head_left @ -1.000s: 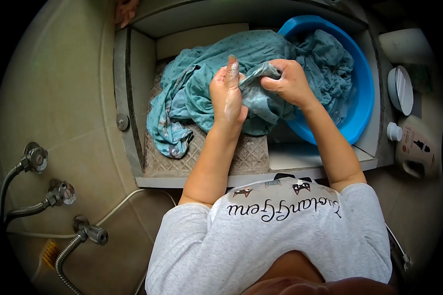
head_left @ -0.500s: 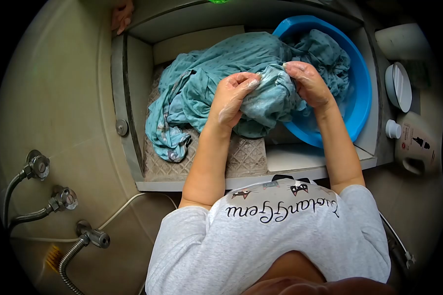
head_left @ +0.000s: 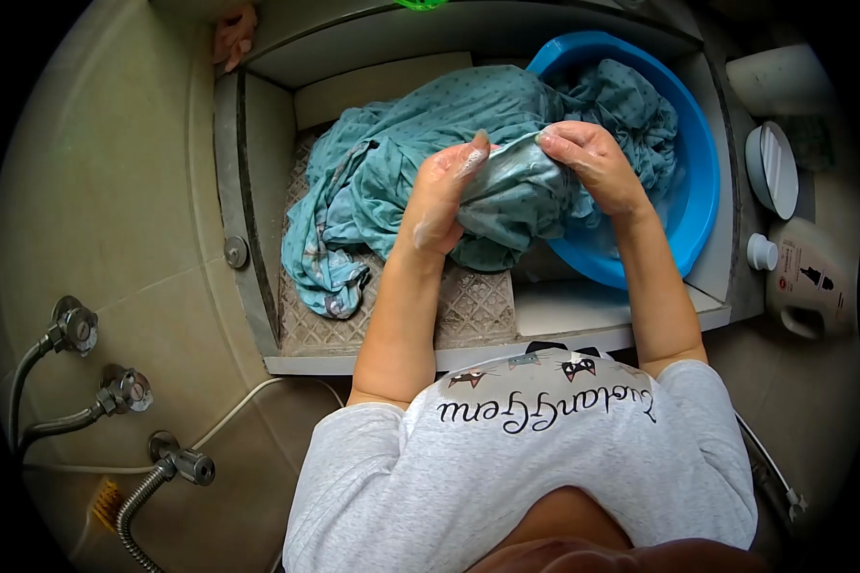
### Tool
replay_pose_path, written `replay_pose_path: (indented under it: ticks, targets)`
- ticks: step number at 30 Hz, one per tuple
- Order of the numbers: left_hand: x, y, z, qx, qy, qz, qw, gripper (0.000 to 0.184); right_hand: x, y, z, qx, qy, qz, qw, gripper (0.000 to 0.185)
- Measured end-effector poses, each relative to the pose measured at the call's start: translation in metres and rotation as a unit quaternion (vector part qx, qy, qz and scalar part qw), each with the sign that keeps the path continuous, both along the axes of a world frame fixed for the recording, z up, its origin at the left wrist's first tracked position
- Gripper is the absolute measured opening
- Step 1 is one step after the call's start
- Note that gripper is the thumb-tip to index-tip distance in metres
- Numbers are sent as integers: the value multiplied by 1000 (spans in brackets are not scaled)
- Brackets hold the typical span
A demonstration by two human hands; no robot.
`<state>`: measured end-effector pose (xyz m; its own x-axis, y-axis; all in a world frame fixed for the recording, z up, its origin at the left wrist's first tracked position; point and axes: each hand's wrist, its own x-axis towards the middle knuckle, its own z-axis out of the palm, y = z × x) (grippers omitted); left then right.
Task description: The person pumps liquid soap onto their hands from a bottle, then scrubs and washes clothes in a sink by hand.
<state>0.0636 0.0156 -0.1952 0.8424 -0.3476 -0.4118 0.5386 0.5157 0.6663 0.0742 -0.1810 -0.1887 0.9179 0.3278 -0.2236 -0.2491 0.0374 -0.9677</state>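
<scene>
A large teal dotted cloth, wet and bunched, lies across the basin's ribbed floor and over into the blue tub. Soapy suds coat both of my hands. At the cloth's raised part, my left hand is closed on the fabric with its thumb pointing up; its other fingers are partly hidden. My right hand pinches an edge of the same cloth between thumb and fingers. A fold of the fabric is stretched between the two hands.
The blue tub sits at the basin's right, holding more cloth and sudsy water. Beyond the rim are a detergent jug and a white bowl. Metal valves with hoses line the left wall. A scrub brush is low at left.
The left thumb has lifted and the left hand has shifted slightly left. The fold between the hands is now stretched flatter. My right hand still pinches the cloth, moved slightly left.
</scene>
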Motion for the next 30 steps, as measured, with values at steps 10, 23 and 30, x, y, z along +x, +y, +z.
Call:
replay_pose_path:
  ticks: [10,23,30]
  targets:
    - [2,1,-13,28,-10,3,1000,21,-3,9,6,67,28,9,997,22]
    - [0,2,-8,-15,15,-4,1000,28,-2,-1,-12,-85,-14,23,996,21]
    - [5,1,-21,-5,19,67,998,31,-5,-2,-9,-23,-29,11,999,22]
